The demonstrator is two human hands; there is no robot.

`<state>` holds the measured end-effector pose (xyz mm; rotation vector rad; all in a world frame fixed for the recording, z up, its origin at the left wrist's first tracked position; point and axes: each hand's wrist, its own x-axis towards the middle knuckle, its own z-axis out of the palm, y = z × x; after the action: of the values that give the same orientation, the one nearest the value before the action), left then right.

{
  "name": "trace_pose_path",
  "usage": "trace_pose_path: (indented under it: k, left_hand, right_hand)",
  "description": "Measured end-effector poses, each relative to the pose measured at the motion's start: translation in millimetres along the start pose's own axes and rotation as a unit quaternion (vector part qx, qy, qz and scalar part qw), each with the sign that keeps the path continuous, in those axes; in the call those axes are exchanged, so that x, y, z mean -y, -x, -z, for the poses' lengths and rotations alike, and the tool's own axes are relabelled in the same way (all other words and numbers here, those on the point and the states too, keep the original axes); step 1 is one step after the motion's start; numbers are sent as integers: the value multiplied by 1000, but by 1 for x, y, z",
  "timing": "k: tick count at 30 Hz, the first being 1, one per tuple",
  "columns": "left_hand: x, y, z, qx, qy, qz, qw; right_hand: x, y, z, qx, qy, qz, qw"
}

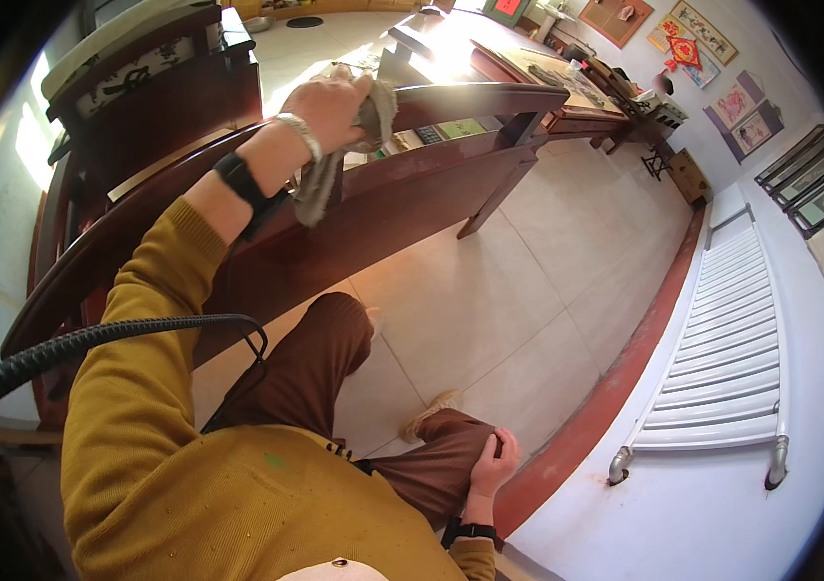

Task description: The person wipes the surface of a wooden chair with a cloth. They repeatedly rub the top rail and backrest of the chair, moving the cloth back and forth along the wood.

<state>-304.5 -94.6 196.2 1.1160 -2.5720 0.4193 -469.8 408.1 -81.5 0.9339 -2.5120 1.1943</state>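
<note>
My left hand presses a grey cloth against the curved top rail of a dark reddish wooden bench or chair back. One end of the cloth hangs down over the near side of the wood. A light bracelet and a black strap circle my left wrist. Low in the view, my right hand rests on my bent knee in brown trousers, its fingers draped over the kneecap and holding nothing. A black strap is on that wrist too.
A white radiator is mounted on the right wall. Ahead stands a long wooden table with things on it. Another dark wooden seat is at upper left. A black braided cable crosses my left sleeve. A person is far back, partly visible.
</note>
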Motion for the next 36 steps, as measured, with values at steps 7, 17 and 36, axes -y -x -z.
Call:
trace_pose_path:
  k: [7,17,36]
  left_hand:
    - [-61,-73,-7,22,53,12,998]
    - [-114,-156,-37,26,164,73,983]
    - [-6,-12,-17,-32,51,7,998]
  right_hand:
    - [3,-1,0,10,19,-9,1000]
    - [7,-5,0,9,35,-17,999]
    - [-10,-2,3,38,77,8,996]
